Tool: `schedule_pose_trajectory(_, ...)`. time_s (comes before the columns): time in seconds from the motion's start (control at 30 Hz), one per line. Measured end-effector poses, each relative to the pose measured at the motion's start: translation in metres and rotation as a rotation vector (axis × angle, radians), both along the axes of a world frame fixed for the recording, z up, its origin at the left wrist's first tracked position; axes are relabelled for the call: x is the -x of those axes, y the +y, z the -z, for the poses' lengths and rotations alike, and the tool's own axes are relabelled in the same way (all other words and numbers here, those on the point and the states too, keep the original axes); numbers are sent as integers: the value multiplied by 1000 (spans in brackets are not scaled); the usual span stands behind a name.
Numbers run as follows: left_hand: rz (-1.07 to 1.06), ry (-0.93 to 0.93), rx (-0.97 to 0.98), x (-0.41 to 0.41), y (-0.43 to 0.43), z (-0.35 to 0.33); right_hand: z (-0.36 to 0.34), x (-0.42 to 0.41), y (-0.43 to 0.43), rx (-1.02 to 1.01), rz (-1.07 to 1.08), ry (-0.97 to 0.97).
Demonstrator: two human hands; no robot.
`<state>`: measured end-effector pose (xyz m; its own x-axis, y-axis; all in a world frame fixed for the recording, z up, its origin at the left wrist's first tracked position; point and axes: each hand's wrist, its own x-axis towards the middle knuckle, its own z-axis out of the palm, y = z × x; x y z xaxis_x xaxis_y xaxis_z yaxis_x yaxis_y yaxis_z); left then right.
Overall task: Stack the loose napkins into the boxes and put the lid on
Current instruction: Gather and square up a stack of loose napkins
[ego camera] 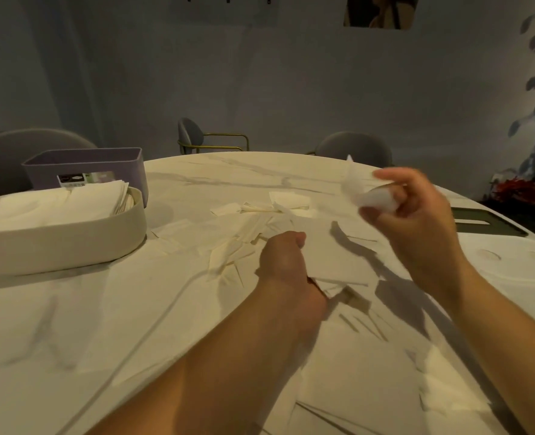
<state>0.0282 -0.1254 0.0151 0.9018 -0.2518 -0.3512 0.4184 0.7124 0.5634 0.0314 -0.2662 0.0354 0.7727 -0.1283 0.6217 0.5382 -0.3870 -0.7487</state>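
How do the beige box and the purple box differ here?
The beige box is oval, low and filled with stacked napkins; the purple box is rectangular, taller, its contents hidden. The beige box sits nearer, the purple box behind it. Both lack lids.

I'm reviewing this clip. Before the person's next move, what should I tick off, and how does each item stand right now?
1. Right hand holds a napkin: ok. It pinches a crumpled white napkin, raised in the air.
2. Left hand controls the flat napkin stack: ok. It is curled on the stack's edge.
3. Beige oval box open: ok. Room left: cannot tell.
4. Purple rectangular box open: ok. Contents: cannot tell.
5. Dark green lid off the boxes: ok. It lies on the white marble table, far right.
6. Loose napkins cleared off the table: not ok. Many lie scattered.
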Motion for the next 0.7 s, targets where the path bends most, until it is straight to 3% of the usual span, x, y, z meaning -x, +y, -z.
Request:
schedule_pose_trajectory(0.1,-6,-6,16,-1,-1,3,12,-4,7,422,-90,5)
schedule_pose_trajectory(0.27,3,21,10,2,2,-2,6,-5,1,385,-98,-17)
schedule_pose_trajectory(0.43,-17,16,-21,2,5,-1,1,4,5,407,-317,174)
schedule_pose_trajectory(0.53,-93,27,-86,-2,13,-6,-10,2,-10,271,-185,222)
schedule_pose_trajectory(0.6,-113,48,-68,-6,23,-10,-12,-4,-24,449,-69,363)
schedule_pose_trajectory(0.7,-169,40,-7,-10,34,-15,-5,-7,-35,570,-138,691)
